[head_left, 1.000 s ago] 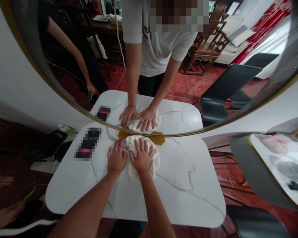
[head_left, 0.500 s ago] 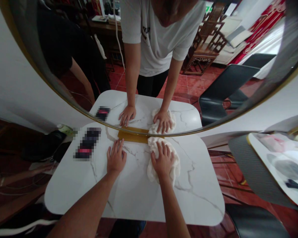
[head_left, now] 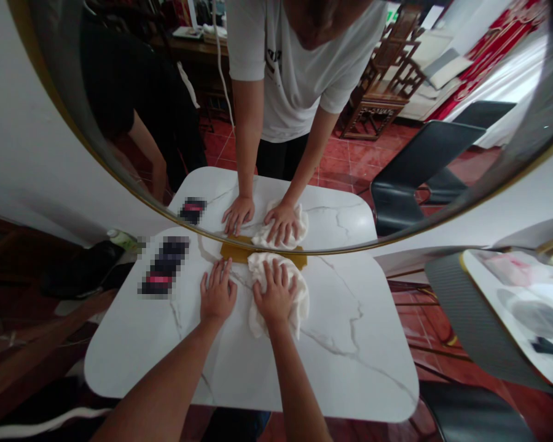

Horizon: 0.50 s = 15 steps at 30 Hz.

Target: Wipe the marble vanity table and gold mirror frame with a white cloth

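Note:
A crumpled white cloth (head_left: 301, 307) lies on the white marble-patterned table (head_left: 350, 380). My right hand (head_left: 274, 294) rests flat on top of it, fingers spread, pressing it against the tabletop. To its left, my left hand (head_left: 218, 294) lies palm down on the bare surface, its fingers apart and nothing under them that I can see. The fingertips of the left hand come close to a gold-coloured strip (head_left: 233, 253) at the table's far edge, below the mirror. The cloth covers part of that strip.
A large gold-rimmed round mirror (head_left: 276, 153) hangs over the far edge and reflects the scene. A pixelated dark item (head_left: 163, 267) lies at the table's left. Another person's arm (head_left: 50, 344) reaches in at lower left. A black chair (head_left: 474, 411) and a second table (head_left: 511, 319) stand right.
My right hand has slid the cloth leftward across the table, closer to my left hand. More of the gold strip's right end shows. My left hand has stayed in place.

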Motion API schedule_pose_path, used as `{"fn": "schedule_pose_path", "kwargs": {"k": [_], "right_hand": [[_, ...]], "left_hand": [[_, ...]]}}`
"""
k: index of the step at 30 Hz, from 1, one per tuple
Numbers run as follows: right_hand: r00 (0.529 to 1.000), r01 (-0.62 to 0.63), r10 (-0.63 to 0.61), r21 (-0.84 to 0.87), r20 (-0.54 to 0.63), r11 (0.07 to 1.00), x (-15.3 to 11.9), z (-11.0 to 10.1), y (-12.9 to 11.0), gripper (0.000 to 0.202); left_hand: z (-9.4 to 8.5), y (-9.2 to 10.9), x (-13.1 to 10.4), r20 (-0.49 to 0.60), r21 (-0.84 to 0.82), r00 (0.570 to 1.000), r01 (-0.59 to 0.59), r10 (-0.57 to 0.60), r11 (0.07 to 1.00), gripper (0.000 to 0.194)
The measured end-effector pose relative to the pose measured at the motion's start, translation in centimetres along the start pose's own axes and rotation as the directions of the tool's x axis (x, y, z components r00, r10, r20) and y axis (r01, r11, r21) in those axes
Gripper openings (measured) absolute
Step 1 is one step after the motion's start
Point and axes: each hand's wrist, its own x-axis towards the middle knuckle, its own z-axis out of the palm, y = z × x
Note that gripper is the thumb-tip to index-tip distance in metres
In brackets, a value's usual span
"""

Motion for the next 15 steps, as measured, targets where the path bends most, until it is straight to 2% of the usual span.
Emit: {"fn": "schedule_pose_path", "kwargs": {"k": [4,7,11,15], "right_hand": [[0.998,0.064,-0.065,0.057,0.018,0.996,0.5,0.6,-2.1,0.059],[0.996,0.088,-0.090,0.083,0.021,0.993,0.6,0.7,-2.5,0.058],[0.994,0.104,-0.105,0.081,0.005,0.991,0.2,0.5,-1.6,0.060],[0.999,0.045,-0.045,0.031,-0.011,0.999,-1.0,0.0,1.0,0.059]], "left_hand": [[0.1,-0.1,0.0,0.008,-0.005,1.000,-0.004,0.004,1.000,0.057],[0.1,-0.1,0.0,0.010,-0.007,1.000,-0.007,0.007,1.000,0.058],[0.1,-0.1,0.0,0.001,0.004,1.000,-0.007,0.007,1.000,0.058],[0.1,0.0,0.1,-0.006,0.014,1.000,-0.009,0.009,1.000,0.058]]}}
